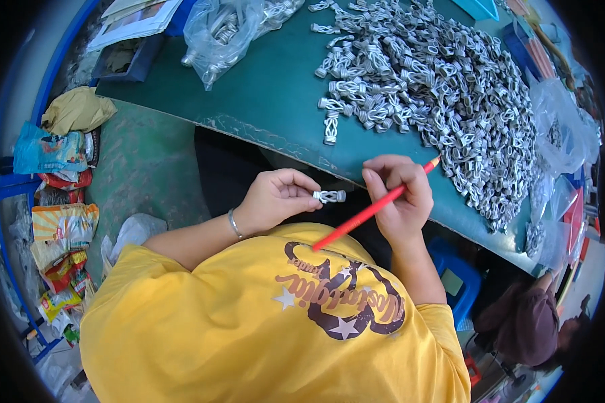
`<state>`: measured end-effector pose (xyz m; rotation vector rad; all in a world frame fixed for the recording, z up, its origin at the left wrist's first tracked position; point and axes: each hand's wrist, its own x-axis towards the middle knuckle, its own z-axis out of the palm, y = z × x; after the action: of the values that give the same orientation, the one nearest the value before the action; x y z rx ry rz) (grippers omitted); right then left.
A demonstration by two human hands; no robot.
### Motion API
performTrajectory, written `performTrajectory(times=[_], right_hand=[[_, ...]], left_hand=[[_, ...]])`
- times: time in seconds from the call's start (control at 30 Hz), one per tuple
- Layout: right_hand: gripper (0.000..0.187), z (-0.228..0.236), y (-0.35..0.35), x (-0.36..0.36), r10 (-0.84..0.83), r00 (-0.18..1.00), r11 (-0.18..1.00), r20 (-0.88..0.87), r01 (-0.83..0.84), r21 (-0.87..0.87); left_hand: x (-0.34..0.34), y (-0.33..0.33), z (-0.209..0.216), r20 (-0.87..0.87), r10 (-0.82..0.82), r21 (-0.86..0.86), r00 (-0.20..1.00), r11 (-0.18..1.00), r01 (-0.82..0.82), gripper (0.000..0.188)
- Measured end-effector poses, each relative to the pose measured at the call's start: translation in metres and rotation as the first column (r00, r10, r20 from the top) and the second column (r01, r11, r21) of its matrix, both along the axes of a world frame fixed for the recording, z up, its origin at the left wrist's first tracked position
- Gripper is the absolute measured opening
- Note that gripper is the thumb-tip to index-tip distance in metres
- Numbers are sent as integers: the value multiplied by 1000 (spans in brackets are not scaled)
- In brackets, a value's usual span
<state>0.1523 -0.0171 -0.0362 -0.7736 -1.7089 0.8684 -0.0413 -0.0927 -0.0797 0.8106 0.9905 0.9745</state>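
Observation:
My left hand (279,196) pinches one end of a small silvery metal fitting (331,196), which has ridged ends and an open looped middle. It is held out sideways just off the table's near edge. In my right hand (402,200) is a red pencil (356,220), slanting with its pale tip up to the right and its red end down near my shirt. The pencil and the fitting are apart. Beyond my hands, a large heap of similar metal fittings (437,87) covers the right part of the green table (262,94). A single fitting (331,127) lies at the heap's left edge.
A clear plastic bag (225,33) of metal parts lies at the far left of the table, beside a blue bin (131,60). Clear bags (565,127) hang at the right edge. A blue stool (456,279) and another person (528,322) are at the lower right.

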Motion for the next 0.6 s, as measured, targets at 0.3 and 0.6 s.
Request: performTrajectory(times=[0.3, 0.6], right_hand=[[26, -7, 28, -37, -61, 936, 961, 348, -39, 274], [24, 17, 17, -1, 20, 909, 687, -417, -315, -655]], left_hand=[[3, 9, -10, -275, -78, -42, 958, 997, 69, 28], [2, 26, 44, -12, 75, 10, 997, 997, -75, 25]])
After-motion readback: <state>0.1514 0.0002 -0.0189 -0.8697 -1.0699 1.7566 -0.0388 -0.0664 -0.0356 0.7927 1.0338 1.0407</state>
